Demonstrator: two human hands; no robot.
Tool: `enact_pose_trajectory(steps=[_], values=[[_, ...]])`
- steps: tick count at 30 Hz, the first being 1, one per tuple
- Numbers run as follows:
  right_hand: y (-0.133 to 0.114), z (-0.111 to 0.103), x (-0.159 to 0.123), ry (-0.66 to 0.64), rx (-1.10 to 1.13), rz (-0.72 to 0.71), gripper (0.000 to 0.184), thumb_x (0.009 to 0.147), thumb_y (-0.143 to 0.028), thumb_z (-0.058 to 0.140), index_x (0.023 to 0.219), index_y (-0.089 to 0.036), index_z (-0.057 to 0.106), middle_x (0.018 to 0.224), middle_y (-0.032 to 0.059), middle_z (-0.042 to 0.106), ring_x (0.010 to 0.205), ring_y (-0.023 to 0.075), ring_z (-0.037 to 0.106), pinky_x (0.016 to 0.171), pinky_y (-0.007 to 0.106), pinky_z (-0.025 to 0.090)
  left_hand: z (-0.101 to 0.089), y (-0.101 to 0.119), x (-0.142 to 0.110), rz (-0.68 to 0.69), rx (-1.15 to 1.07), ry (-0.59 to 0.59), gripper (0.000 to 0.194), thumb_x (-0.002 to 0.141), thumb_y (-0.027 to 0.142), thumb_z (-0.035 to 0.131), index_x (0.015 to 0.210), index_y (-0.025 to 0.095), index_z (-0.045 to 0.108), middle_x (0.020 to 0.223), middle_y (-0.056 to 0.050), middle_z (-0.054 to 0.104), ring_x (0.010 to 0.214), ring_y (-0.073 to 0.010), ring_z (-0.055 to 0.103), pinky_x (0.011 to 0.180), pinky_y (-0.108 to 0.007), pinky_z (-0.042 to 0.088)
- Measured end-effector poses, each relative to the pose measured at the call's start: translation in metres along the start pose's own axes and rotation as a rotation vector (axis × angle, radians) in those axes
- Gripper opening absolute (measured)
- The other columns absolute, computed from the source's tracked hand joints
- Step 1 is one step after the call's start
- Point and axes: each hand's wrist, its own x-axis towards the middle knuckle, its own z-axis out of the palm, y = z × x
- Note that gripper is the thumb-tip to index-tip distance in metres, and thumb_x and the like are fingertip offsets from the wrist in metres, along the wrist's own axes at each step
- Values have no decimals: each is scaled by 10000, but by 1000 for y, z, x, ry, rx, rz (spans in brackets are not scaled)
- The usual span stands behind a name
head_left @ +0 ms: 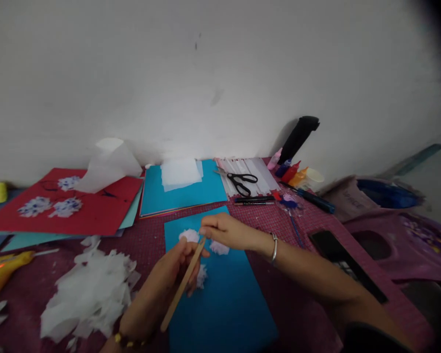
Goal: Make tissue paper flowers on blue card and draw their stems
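Observation:
A blue paper sheet (224,299) lies in front of me on the maroon mat. White tissue tufts (189,236) sit on its upper part. My left hand (176,272) is closed round a long wooden stick (182,286) that slants from lower left up toward the tufts. Fingers pinched together, my right hand (226,230) reaches in from the right, a bangle on its wrist, and presses on a white tuft (219,247) near the stick's tip. Another white tuft (201,275) shows beside my left hand.
A pile of torn white tissue (90,294) lies at left, a yellow glue gun (2,269) at far left. Behind are a red sheet with white-blue flowers (64,201), stacked blue paper (183,189), black scissors (240,180), pens, paint bottles (290,171) and a black ruler (347,262).

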Motion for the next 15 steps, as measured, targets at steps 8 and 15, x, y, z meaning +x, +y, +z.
enact_pose_trajectory(steps=[8,15], values=[[24,4,-21,495,399,144,440,784,-579,570,615,-201,420,497,-82,369,459,78,294,460,222,231,18,0,-15,328,-102,65,301,756,294,728,1027,201,634,809,12,675,493,-48,506,501,-194,439],[23,34,-31,734,443,94,500,808,-653,488,597,-203,430,475,-78,326,438,82,278,431,227,196,36,-5,6,637,140,339,295,811,426,662,853,134,668,792,-57,696,699,-155,626,690,-289,504]])
